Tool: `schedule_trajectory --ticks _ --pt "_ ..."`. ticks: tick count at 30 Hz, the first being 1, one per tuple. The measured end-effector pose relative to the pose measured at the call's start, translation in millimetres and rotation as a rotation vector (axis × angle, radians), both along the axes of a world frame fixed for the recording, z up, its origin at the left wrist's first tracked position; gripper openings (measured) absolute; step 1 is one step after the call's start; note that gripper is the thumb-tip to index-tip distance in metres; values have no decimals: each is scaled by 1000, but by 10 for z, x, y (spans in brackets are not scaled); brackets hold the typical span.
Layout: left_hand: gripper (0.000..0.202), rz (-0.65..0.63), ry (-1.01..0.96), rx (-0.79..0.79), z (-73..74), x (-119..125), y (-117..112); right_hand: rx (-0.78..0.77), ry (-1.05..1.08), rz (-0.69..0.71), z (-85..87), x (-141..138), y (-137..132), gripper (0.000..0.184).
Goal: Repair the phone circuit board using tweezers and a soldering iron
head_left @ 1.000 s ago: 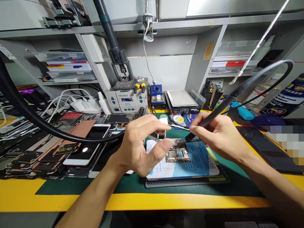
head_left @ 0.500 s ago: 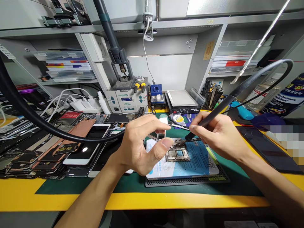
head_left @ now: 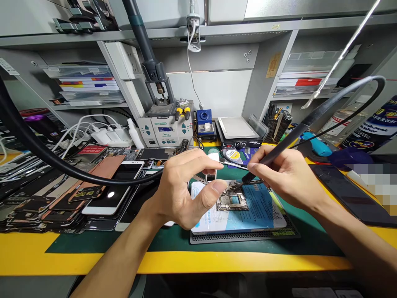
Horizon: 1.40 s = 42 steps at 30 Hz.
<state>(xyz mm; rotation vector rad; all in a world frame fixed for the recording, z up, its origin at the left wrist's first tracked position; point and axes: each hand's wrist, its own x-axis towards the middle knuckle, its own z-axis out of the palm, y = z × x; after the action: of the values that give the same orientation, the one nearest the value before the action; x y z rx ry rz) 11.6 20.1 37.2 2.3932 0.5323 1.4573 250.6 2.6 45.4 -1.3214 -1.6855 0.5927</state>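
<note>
A bare phone logic board (head_left: 232, 201) lies on a blue and white printed pad (head_left: 260, 211). My right hand (head_left: 287, 180) grips a black soldering iron (head_left: 274, 154), its tip at the board's upper edge. Its cable curves up and away to the right. My left hand (head_left: 186, 188) pinches a thin metal tool (head_left: 235, 164), whose far end reaches towards the iron's tip. The tool's exact kind is hard to tell. That hand hides the pad's left part.
A black perforated tray (head_left: 245, 236) sits under the pad on a green mat (head_left: 173, 244). Phones and back covers (head_left: 62, 198) are piled at left. Behind stand a rework station (head_left: 164, 130), a solder roll (head_left: 232, 156) and a heater plate (head_left: 237, 127). A black phone (head_left: 347, 190) lies right.
The view has shifted slightly, with the bench sitting a little higher. Both hands, the iron and the board keep almost the same positions.
</note>
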Motion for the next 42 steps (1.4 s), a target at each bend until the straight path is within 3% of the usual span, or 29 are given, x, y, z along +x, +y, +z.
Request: schedule_trajectory --ticks 42 --pt "31 -1 4 11 -2 6 18 20 -12 16 -9 10 -5 15"
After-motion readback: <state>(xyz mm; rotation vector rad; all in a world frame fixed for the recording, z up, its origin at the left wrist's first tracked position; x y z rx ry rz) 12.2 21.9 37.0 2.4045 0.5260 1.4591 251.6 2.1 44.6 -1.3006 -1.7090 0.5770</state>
